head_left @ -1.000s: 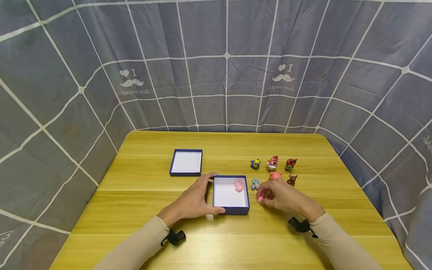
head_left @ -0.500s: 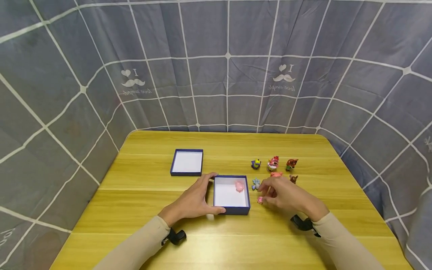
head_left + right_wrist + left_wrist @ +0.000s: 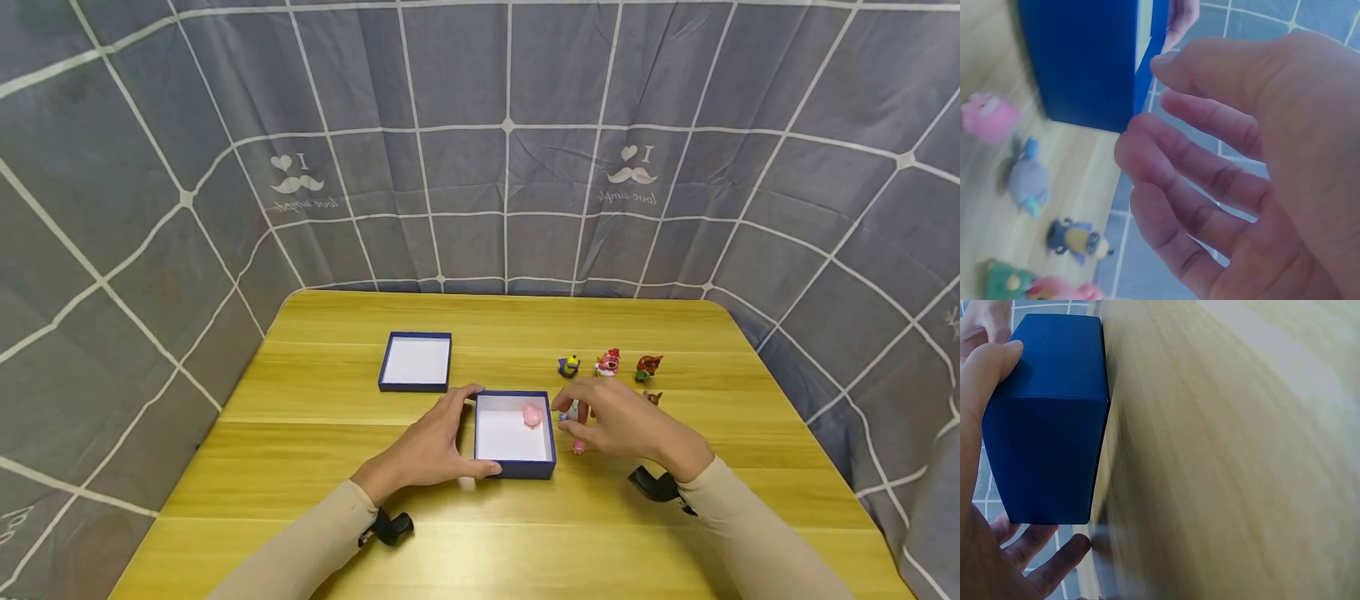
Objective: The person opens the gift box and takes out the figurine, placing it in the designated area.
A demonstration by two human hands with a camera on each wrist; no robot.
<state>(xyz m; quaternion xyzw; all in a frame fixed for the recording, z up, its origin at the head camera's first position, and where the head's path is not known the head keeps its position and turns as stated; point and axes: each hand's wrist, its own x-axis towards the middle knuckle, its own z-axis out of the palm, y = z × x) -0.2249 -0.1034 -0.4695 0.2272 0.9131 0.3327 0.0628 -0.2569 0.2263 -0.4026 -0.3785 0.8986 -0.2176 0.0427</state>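
Note:
My left hand (image 3: pixel 431 442) holds a small dark-blue box (image 3: pixel 514 470) by its left side, thumb on the near wall and fingers behind the far wall. Inside the white interior, toward the back right, lies a pink figurine (image 3: pixel 532 416). My right hand (image 3: pixel 626 423) hovers right of the box with nothing in its spread, bent fingers. Below it on the table are a grey-blue figurine (image 3: pixel 1029 181) and a small pink figurine (image 3: pixel 989 117), both partly covered by the hand in the head view.
The shallow blue lid (image 3: pixel 415 358), white inside, lies behind the left hand. Beyond the right hand stand a purple-and-yellow figurine (image 3: pixel 568 365), a pink-and-white one (image 3: pixel 607 362), a reddish-brown fox-like one (image 3: pixel 648 367) and a brown one (image 3: pixel 653 398).
My right hand has drawn back from the small pink figurine, leaving it on the table, then moved left over the grey-blue one. The left hand has stayed at the box.

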